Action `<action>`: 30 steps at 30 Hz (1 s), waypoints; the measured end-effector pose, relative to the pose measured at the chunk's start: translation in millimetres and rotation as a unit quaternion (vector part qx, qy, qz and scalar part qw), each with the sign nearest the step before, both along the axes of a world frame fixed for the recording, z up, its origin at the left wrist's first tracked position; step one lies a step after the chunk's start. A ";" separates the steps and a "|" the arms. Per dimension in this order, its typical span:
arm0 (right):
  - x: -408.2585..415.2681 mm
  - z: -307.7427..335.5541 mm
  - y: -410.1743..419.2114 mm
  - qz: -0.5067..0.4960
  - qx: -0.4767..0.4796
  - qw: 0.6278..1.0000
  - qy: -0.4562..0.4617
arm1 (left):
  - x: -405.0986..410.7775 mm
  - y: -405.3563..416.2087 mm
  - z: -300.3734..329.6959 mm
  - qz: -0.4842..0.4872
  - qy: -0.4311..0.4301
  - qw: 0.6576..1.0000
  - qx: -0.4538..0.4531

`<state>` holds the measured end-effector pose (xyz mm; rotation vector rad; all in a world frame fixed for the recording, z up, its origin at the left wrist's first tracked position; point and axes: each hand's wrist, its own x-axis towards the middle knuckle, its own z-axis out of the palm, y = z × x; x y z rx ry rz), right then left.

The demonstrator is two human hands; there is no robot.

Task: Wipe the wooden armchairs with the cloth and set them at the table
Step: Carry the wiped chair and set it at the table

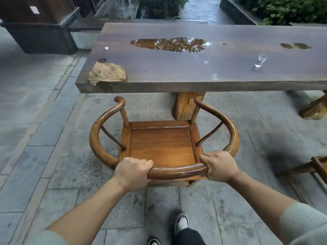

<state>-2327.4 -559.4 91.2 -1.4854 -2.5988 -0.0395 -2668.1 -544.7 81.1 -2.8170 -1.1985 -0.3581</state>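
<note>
Two dark shoes [180, 225] stand on the grey paving stones [53, 174] at the person's feet, and just beyond them both hands are clenched round the curved back rail of the wooden armchair [162, 144], the left hand [131, 172] near the rail's left bend and the right hand [218, 166] near its right. That chair faces the long dark table [177, 68], its arm tips close under the near edge beside a pale wooden leg, while what looks like part of a second chair [318, 167] shows at the right border. On the tabletop, the crumpled tan cloth [107, 73] lies at the near left corner, a small clear glass [261, 61] stands well to the right, and a puddle [169, 44] sits further back.
</note>
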 end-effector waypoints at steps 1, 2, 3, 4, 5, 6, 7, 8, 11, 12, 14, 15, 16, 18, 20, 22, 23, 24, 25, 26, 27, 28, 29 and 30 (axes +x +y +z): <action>-1.1 -0.3 -0.4 0.000 0.000 1.000 -0.008 | -1.0 0.3 1.4 0.000 0.005 1.000 -0.002; -1.9 0.7 0.0 -0.002 -0.003 1.000 -0.011 | -0.3 1.0 2.8 0.001 0.006 1.000 -0.003; -2.4 0.6 0.5 -0.007 -0.005 1.000 -0.013 | 0.1 1.2 3.1 0.001 0.006 1.000 -0.001; -2.2 0.2 0.8 -0.008 -0.007 1.000 -0.015 | 0.5 0.8 3.0 -0.002 0.006 1.000 0.001; -2.2 -0.4 0.3 -0.009 -0.009 1.000 -0.016 | 0.8 -0.3 3.4 -0.005 0.009 1.000 0.001; -3.2 0.4 0.0 -0.010 -0.011 1.000 -0.014 | 0.8 -0.4 4.9 -0.007 0.013 1.000 0.005; -3.5 1.9 0.8 -0.014 -0.015 1.000 -0.011 | 1.4 0.5 6.8 -0.008 0.018 1.000 0.007; -3.1 3.7 3.3 -0.018 -0.016 1.000 -0.004 | 1.9 4.3 9.0 -0.010 0.017 1.000 0.009; 1.1 -3.1 1.2 -0.011 -0.024 1.000 0.013 | -0.5 3.8 2.3 -0.025 0.022 0.999 0.006; 0.2 -4.6 2.0 -0.008 -0.022 1.000 0.014 | -2.3 6.2 0.1 -0.033 0.020 0.999 0.013; -2.9 -2.4 5.5 -0.022 -0.030 0.999 0.015 | -3.1 13.6 2.2 -0.038 0.017 0.999 0.012; -4.7 -1.7 10.0 -0.036 -0.030 0.999 0.016 | -2.6 18.8 4.2 -0.034 0.017 0.999 0.018; -4.6 -0.5 18.1 -0.045 -0.030 0.998 0.012 | -1.7 25.4 7.0 -0.027 0.026 0.999 0.024; -3.3 3.4 35.7 -0.047 -0.051 0.998 -0.005 | 0.2 39.7 12.1 -0.016 0.050 0.998 0.026; -2.1 3.9 44.3 -0.043 -0.061 0.997 -0.014 | 1.9 49.1 12.3 -0.021 0.056 0.998 0.031; -1.2 -0.2 43.0 -0.046 -0.059 0.997 -0.004 | 0.7 49.9 9.2 -0.030 0.060 0.998 0.006; 0.1 0.0 42.4 -0.047 -0.059 0.997 -0.011 | 1.4 48.9 6.2 -0.030 0.061 0.998 0.002; -0.6 -0.6 42.7 -0.046 -0.066 0.996 -0.026 | 1.1 47.9 6.3 -0.025 0.062 0.998 -0.005; -0.4 1.6 43.9 -0.047 -0.080 0.995 -0.043 | 2.2 49.2 8.1 -0.025 0.066 0.997 -0.015; -0.5 3.7 46.4 -0.047 -0.098 0.992 -0.063 | 3.2 49.1 9.2 -0.021 0.063 0.997 -0.029; -1.0 5.4 46.7 -0.054 -0.116 0.989 -0.077 | 3.9 48.8 8.4 -0.018 0.062 0.997 -0.035; -2.1 5.2 47.5 -0.057 -0.123 0.987 -0.087 | 3.4 47.1 9.4 -0.014 0.061 0.997 -0.053; -0.2 5.3 43.3 -0.063 -0.132 0.985 -0.090 | 6.2 44.9 10.7 -0.010 0.054 0.996 -0.067; -1.5 6.2 42.6 -0.064 -0.136 0.985 -0.082 | 6.5 43.6 14.2 0.005 0.050 0.995 -0.085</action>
